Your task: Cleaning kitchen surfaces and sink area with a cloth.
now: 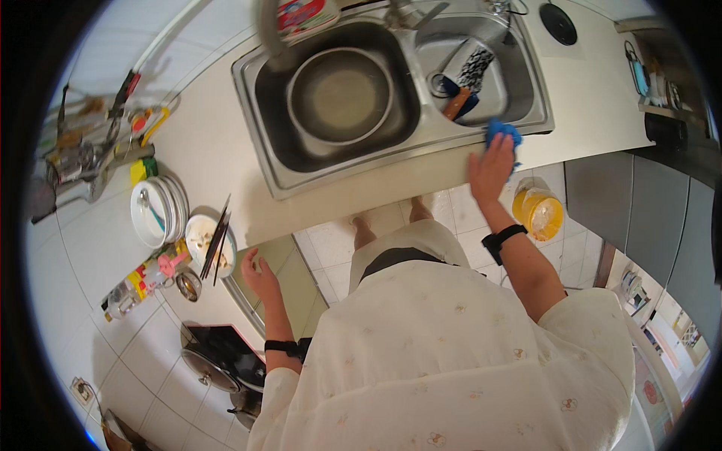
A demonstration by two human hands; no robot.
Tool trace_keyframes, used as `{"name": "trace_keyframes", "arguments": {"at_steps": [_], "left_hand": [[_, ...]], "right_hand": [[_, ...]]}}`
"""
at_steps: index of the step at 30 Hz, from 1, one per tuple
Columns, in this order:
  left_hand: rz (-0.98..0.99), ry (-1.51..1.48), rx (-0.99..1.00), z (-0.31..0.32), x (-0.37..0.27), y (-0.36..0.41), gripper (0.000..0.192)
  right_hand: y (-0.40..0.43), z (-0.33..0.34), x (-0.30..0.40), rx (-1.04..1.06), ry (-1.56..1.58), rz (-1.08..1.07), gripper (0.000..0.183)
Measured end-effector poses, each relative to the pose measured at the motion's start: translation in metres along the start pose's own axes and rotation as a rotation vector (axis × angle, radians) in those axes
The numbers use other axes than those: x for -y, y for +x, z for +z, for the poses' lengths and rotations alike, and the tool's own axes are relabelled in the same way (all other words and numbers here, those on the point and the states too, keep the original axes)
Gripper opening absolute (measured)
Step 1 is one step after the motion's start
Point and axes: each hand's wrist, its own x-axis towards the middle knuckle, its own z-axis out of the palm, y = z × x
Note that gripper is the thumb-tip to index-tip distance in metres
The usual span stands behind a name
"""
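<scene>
My right hand (493, 170) presses a blue cloth (503, 131) against the front edge of the countertop, by the lower right corner of the steel double sink (430, 121). Near the counter's edge at the left, my left hand (260, 277) is held with fingers apart and nothing in it. A wide round metal pan (340, 96) with cloudy liquid stands in the left basin. The right basin holds a wooden handle (457, 104), dark blue items and a black-and-white patterned thing (476, 66).
Stacked white bowls (151, 211), a bowl of food scraps (210, 246) with chopsticks across it and bottles (125, 296) line the left counter. A lidded pan (210, 371) sits beyond them. A yellow bin (542, 214) stands on the floor at right. A black round lid (558, 24) lies right of the sink.
</scene>
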Motion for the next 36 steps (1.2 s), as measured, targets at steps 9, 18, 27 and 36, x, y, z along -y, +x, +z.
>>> {"name": "trace_keyframes", "arguments": {"at_steps": [9, 18, 27, 36], "left_hand": [[-0.442, -0.611, 0.054, -0.044, 0.125, -0.013, 0.021], [-0.794, -1.171, -0.041, -0.054, 0.149, 0.022, 0.039], [-0.656, -1.415, -0.236, -0.010, 0.161, 0.025, 0.051], [-0.647, -1.305, -0.353, -0.007, 0.090, 0.024, 0.053]], "right_hand": [[-0.098, 0.012, 0.282, 0.469, 0.477, -0.622, 0.082], [-0.145, 0.050, 0.421, 0.566, 0.811, -1.041, 0.046], [-0.085, -0.019, 0.338, 0.817, 0.898, -0.702, 0.037], [-0.007, -0.081, 0.155, 0.512, 0.820, -0.466, 0.039]]}}
